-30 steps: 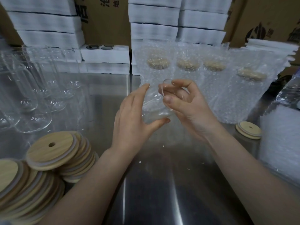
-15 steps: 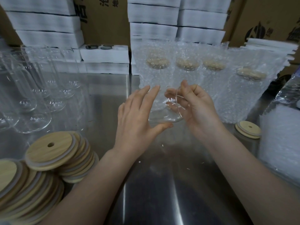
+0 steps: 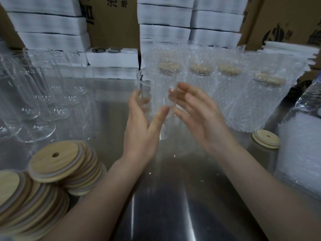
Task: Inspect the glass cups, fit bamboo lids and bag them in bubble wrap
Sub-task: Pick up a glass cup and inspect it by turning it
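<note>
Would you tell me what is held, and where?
A clear glass cup: the left hand grips its side wall, the right hand touches the opposite side.

Dim, soft indoor light. Pale glare streaks run down the near steel worktop [image 3: 165,211]. Slight blur softens the left hand [image 3: 141,126] and right hand [image 3: 199,117]; wide-angle distortion bends the edges.

Centre: glass cup [image 3: 157,101] between left hand [image 3: 140,126] and right hand [image 3: 199,115], above the table [image 3: 156,206].
Left middle: empty cups [image 3: 34,101] grouped on the table.
Lower left: bamboo lids [image 3: 57,160] in leaning stacks, in front of the empty cups.
Upper right: bagged cups [image 3: 225,87] in a row behind the hands.
Right: lidded cup [image 3: 265,141] in front of that row; bubble-wrap bags [image 3: 298,153] just beside it.
Top: flat boxes [image 3: 165,30] stacked, cartons [image 3: 112,23] behind.
</note>
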### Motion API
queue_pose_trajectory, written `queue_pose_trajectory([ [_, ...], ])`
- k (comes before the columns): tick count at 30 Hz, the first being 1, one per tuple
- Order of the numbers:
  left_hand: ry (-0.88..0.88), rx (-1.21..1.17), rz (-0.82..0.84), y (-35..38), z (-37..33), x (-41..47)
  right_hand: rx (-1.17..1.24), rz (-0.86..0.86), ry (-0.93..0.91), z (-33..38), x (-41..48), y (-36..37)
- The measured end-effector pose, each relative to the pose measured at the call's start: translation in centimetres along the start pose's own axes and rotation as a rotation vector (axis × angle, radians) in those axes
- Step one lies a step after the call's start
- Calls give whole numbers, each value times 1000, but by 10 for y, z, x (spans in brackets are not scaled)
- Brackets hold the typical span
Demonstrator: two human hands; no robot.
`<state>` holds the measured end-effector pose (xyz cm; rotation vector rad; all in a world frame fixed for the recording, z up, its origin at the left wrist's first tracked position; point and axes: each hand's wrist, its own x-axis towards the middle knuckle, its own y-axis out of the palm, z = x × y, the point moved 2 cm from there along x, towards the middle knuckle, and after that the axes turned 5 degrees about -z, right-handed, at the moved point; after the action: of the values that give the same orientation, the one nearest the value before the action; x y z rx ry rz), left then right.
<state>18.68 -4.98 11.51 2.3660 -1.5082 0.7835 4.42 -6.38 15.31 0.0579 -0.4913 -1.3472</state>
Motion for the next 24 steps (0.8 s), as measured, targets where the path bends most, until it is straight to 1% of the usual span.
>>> queue_pose_trajectory([
  [3,-140,-161,-93,1,2,3,-314,31,-110,-7,-6,6],
  [7,-405,-417,-142,1,-1,7,-561,190,-179,-19,-11,8],
  [8,-454,-476,-146,1,-2,8,-607,211,-197,-22,-11,7],
  [11,-580,-664,-122,-1,-3,11,-672,201,-249,-26,-10,7],
  [13,-644,-748,-109,-2,-3,12,-724,199,-295,-26,-11,7],
  [17,-617,-769,-19,-3,-6,12,-728,168,-368,-24,-11,6],
  [22,-595,-664,93,1,-12,6,-651,18,-400,-17,-11,5],
  [24,-583,-656,129,3,-12,5,-620,-21,-392,-15,-11,6],
])
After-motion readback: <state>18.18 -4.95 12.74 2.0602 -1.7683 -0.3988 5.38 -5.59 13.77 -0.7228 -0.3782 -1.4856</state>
